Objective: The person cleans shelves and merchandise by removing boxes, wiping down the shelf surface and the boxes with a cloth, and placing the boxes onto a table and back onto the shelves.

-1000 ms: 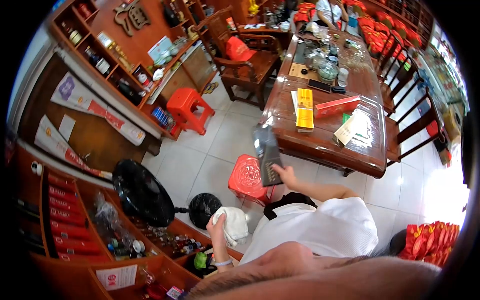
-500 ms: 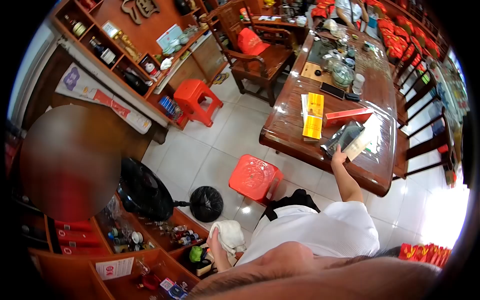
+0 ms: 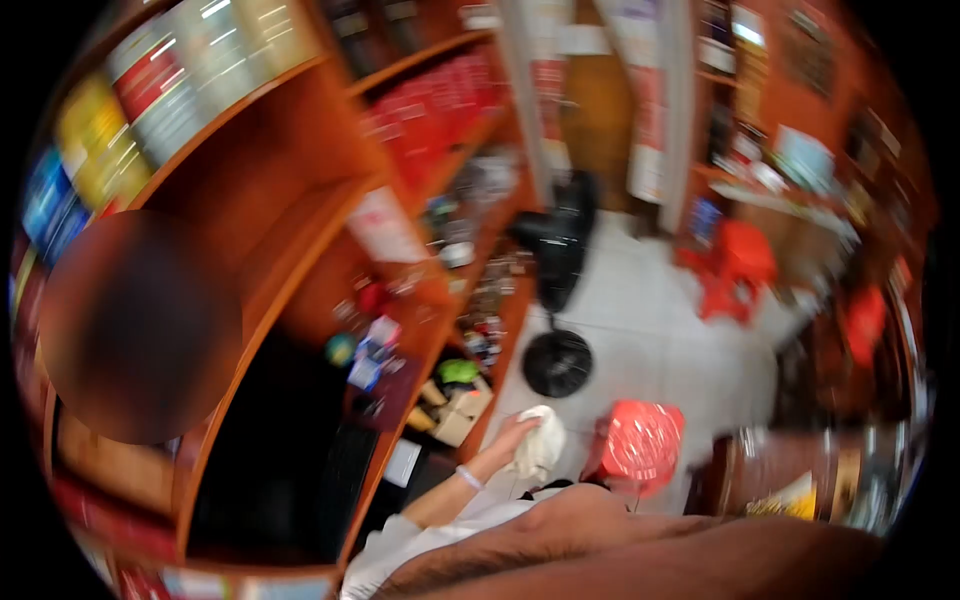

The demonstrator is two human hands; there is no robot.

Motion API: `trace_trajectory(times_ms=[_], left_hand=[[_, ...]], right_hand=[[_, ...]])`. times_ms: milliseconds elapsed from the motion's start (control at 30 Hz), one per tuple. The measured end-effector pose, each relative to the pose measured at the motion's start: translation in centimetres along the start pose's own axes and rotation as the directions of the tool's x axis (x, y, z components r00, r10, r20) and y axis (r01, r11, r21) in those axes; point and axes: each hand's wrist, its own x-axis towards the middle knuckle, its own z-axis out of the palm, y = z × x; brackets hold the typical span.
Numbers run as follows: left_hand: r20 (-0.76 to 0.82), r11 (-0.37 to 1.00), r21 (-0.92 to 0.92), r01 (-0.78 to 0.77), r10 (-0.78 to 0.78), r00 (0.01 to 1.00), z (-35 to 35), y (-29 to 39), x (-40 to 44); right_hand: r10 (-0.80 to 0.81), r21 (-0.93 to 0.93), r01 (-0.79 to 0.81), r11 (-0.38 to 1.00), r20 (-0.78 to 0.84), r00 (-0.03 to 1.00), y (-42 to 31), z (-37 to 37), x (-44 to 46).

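White cloth [image 3: 540, 443] is held bunched in the left hand [image 3: 512, 440], to the left of the red stool [image 3: 640, 445]. A black fan [image 3: 568, 240] is seen beyond the stool, to its left.

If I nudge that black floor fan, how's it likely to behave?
The black floor fan would probably wobble, and a hard push might tip it, since it looks bulky atop a thin pole. A light nudge seems safer, as the wide round base sits flat on the floor.
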Motion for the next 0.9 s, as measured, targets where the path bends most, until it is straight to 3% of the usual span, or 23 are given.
trace_trajectory(times_ms=[33, 67, 100, 133, 200, 267, 300, 333, 367, 400, 433, 467, 533, 567, 600, 667, 700, 767, 833, 867, 900], left_hand=[[-0.039, 1.0, 0.01, -0.024, 0.025, 0.999, 0.0, 0.5, -0.2], [-0.072, 0.999, 0.028, -0.031, 0.033, 0.997, -0.1, 0.8, -0.4], [-0.123, 0.996, -0.008, -0.087, 0.086, 0.989, 0.2, 1.4, -0.6], [-0.156, 0.991, -0.021, -0.13, 0.125, 0.98, 0.6, 2.1, -0.9], [-0.166, 0.976, -0.061, -0.21, 0.198, 0.966, 1.0, 2.4, -1.6], [-0.149, 0.965, -0.125, -0.229, 0.21, 0.966, 0.9, 2.8, -2.6], [-0.147, 0.946, -0.206, -0.25, 0.222, 0.964, 0.8, 3.1, -3.2], [-0.148, 0.919, -0.285, -0.271, 0.238, 0.96, 0.6, 3.3, -3.8], [-0.157, 0.898, -0.309, -0.313, 0.276, 0.948, 0.4, 3.4, -4.6], [-0.176, 0.888, -0.319, -0.331, 0.288, 0.941, -0.3, 3.5, -5.2], [-0.302, 0.863, -0.245, -0.441, 0.364, 0.881, -1.1, 3.6, -5.9], [-0.419, 0.829, -0.155, -0.537, 0.437, 0.796, -2.1, 3.6, -6.7], [-0.481, 0.816, -0.173, -0.552, 0.419, 0.77, -5.3, 3.9, -8.3], [-0.489, 0.792, -0.219, -0.57, 0.417, 0.766, -6.8, 3.4, -9.2], [-0.494, 0.764, -0.266, -0.588, 0.416, 0.763, -8.0, 3.6, -11.2], [-0.556, 0.696, -0.363, -0.62, 0.372, 0.743, -9.8, 3.1, -14.2], [-0.601, 0.678, -0.367, -0.636, 0.35, 0.719, -11.2, 1.8, -14.9], [-0.749, 0.674, -0.223, -0.704, 0.343, 0.566, -12.3, 0.3, -17.6], [-0.826, 0.574, -0.316, -0.756, 0.227, 0.517, -13.7, -2.2, -19.8], [-0.868, 0.587, -0.32, -0.744, 0.134, 0.478, -14.2, -3.3, -21.0], [-0.883, 0.542, -0.321, -0.777, 0.125, 0.452, -15.1, -5.2, -21.7]], right_hand=[[-0.008, 0.234, -0.001, 0.972, 0.038, 0.999, -3.8, 0.5, 2.2], [-0.026, 0.676, -0.172, 0.716, 0.272, 0.962, -7.0, 3.4, 2.8], [-0.171, 0.843, -0.441, 0.308, 0.505, 0.846, -11.1, 5.2, 3.3], [-0.324, 0.798, -0.52, 0.304, 0.6, 0.731, -19.4, -1.3, 4.0], [-0.677, 0.764, -0.635, 0.113, 0.527, 0.514, -30.5, -3.3, 0.8], [-0.876, 0.664, -0.712, 0.228, 0.459, 0.147, -39.2, -14.3, -1.8], [-0.918, 0.633, -0.711, 0.308, 0.394, -0.047, -43.6, -19.8, -3.2], [-0.938, 0.701, -0.642, 0.309, 0.338, -0.083, -45.5, -26.4, -4.3], [-0.984, 0.707, -0.685, 0.173, 0.148, -0.095, -48.7, -22.5, -8.7], [-0.986, 0.766, -0.623, 0.159, 0.094, -0.136, -50.0, -29.2, -8.4], [-0.974, 0.706, -0.673, 0.22, 0.123, -0.189, -51.3, -31.7, -9.4], [-0.977, 0.739, -0.651, 0.171, 0.04, -0.211, -52.3, -32.6, -10.3], [-0.921, 0.832, -0.55, 0.066, -0.162, -0.355, -54.3, -34.0, -11.2], [-0.836, 0.911, -0.413, 0.006, -0.222, -0.501, -55.8, -34.4, -11.1], [-0.771, 0.916, -0.399, 0.038, -0.228, -0.595, -56.9, -36.6, -10.8], [-0.634, 0.961, -0.092, -0.259, -0.241, -0.735, -61.1, -40.0, -9.9], [-0.689, 0.951, -0.139, -0.276, -0.297, -0.661, -62.7, -42.5, -10.0], [-0.722, 0.888, -0.312, -0.339, -0.458, -0.519, -66.0, -48.4, -10.1], [-0.709, 0.771, -0.514, -0.375, -0.596, -0.377, -70.0, -54.3, -10.7], [-0.718, 0.713, -0.593, -0.374, -0.627, -0.301, -72.0, -57.0, -11.3], [-0.715, 0.683, -0.586, -0.436, -0.659, -0.236, -73.7, -59.7, -11.7]])
